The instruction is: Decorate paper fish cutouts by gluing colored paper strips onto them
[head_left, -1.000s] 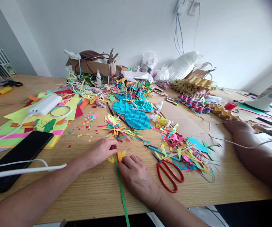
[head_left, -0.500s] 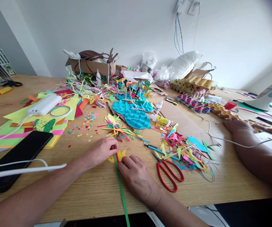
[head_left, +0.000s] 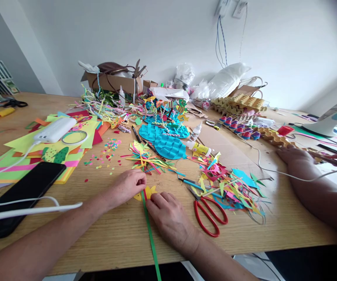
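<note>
Yellow paper fish (head_left: 151,191), just one, lies flat near the middle of the near edge of the wooden desk (head_left: 112,242); it has a small dark eye dot, a notched tail and a red band across its body. One long, narrow green paper strip (head_left: 152,238) crosses it beside the band and runs down past the desk's near edge.

The fish sits between the person's two hands. The left hand (head_left: 130,186) is curled, thumb and forefinger drawn together at the strip's upper end; I cannot tell whether they pinch or only press it. The right hand (head_left: 171,218) has its fingers bent under, fingertips at the tail side; its hold is hidden.

One pair of red-handled metal scissors (head_left: 195,210) lies to the right. Two glue bottles, one white (head_left: 196,132) and one yellow-labelled (head_left: 200,149), lie farther back. Towards the desk's left edge is one black phone (head_left: 24,199); at its right side reaches one co-worker's arm (head_left: 309,179).
</note>
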`<state>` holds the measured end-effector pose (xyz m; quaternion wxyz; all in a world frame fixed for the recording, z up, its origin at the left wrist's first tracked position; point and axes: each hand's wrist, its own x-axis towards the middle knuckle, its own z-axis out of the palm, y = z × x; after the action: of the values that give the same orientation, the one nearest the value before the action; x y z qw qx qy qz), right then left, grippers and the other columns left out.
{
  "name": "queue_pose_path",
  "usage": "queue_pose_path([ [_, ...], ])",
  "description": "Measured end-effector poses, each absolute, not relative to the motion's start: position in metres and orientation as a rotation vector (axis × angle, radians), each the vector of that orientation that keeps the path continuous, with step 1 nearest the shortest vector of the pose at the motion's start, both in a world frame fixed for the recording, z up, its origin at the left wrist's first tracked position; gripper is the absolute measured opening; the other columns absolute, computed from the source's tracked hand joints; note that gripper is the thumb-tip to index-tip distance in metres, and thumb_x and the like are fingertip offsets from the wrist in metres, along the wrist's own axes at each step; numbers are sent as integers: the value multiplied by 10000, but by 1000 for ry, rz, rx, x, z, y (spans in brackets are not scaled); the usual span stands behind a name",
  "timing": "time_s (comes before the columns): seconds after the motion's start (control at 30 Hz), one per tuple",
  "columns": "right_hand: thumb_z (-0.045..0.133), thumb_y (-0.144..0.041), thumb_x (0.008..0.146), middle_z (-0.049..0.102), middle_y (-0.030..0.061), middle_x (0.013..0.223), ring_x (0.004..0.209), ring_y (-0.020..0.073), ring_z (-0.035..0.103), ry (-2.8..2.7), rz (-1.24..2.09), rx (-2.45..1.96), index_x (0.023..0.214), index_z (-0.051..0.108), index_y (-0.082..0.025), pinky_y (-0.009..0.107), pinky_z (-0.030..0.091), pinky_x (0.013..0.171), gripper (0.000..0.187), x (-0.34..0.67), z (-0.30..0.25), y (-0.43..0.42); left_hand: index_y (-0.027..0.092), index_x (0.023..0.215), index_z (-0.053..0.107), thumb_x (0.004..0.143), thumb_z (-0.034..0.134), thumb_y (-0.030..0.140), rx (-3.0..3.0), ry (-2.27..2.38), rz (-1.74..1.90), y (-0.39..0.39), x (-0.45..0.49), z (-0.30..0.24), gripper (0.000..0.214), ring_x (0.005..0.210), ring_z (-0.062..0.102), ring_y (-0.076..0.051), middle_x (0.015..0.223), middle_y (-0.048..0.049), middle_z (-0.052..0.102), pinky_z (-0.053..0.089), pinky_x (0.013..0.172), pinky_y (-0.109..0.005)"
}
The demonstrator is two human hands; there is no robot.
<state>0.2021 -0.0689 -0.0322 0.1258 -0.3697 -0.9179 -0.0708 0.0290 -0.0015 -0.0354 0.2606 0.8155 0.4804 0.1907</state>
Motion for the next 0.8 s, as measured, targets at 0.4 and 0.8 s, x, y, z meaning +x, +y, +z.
queue_pose_path([
  [0.4,575,-152,823,562,10,783,710,160,484,-2685,-184,-1094,803,554,-176,282,370,618,38,202,-33,-70,180,629,538,724,500,142,2234,1309,496,-2,29,-36,109,597,483,-130,641,26,517,329,532,-225],
  [0.8,550,-143,830,573,23,812,720,170,490,-2722,-153,-1099,817,559,-169,286,394,641,31,203,-30,-73,180,636,510,702,483,84,2240,1352,512,-3,33,-31,120,588,482,-129,639,32,511,337,529,-221],
])
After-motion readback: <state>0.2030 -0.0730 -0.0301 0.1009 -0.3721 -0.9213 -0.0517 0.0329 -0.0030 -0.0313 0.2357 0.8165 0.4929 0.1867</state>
